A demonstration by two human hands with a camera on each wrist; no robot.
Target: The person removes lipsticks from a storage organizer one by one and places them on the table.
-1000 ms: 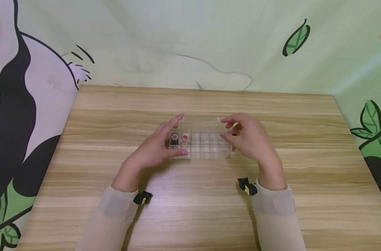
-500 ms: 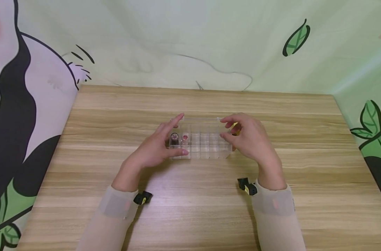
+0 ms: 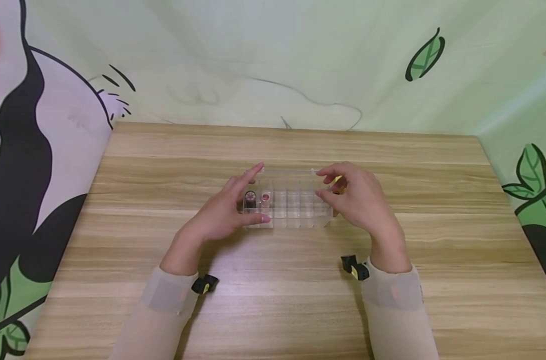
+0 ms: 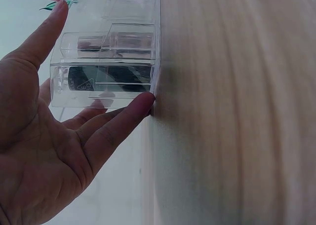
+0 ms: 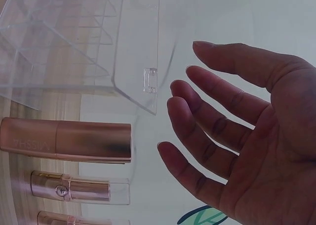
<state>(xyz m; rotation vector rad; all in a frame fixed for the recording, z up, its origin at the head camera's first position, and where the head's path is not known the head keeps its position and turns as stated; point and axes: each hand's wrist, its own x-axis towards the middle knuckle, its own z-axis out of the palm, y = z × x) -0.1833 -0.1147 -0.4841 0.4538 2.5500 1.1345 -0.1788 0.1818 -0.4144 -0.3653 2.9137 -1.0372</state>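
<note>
Worktop [image 3: 277,310] in pale wood grain carries a clear plastic organizer [image 3: 293,220], its length running left to right between the person's two hands. The left hand [image 3: 225,205] spans the organizer's left end, its grip spread wide, thumb along the front and fingers reaching around towards the back; one fingertip touches the base. A dark lipstick [image 3: 250,200] stands in the leftmost compartment, and a pink lipstick [image 3: 266,200] occupies the compartment next to it. The right hand [image 3: 356,192] hovers at the other end, its grip fairly wide, fingers loosely bent and holding nothing. Just beside that end, the right wrist view shows a copper tube [image 5: 94,141] upright, then a smaller clear-capped tube [image 5: 74,189], then a third tube [image 5: 64,219] cut off by the edge. Pale sleeves [image 3: 396,320] cover both forearms, and black cameras [image 3: 354,268] sit at the cuffs. Behind, a pale green backdrop [image 3: 237,45] bears cartoon leaves.
</note>
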